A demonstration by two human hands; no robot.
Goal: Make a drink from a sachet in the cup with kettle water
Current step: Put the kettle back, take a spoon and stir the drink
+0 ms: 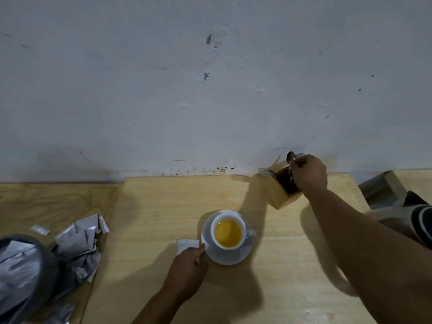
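A white cup [242,224] filled with orange-yellow liquid stands on a white saucer [243,254] at the middle of a wooden board. My left hand [187,265] rests just left of the saucer and pinches a small white sachet [185,244] lying flat against the saucer's edge. At the back right, my right hand [309,171] grips a metal spoon [291,160] whose bowl points up, over a wooden cutlery holder [278,195]. No kettle is in view.
A fork [265,171] sticks out of the cutlery holder toward the left. Several grey foil sachets [79,239] lie heaped at the left beside a dark round container [25,272] holding more. A dark object [418,220] sits at the right edge. The wall [210,90] runs behind the board.
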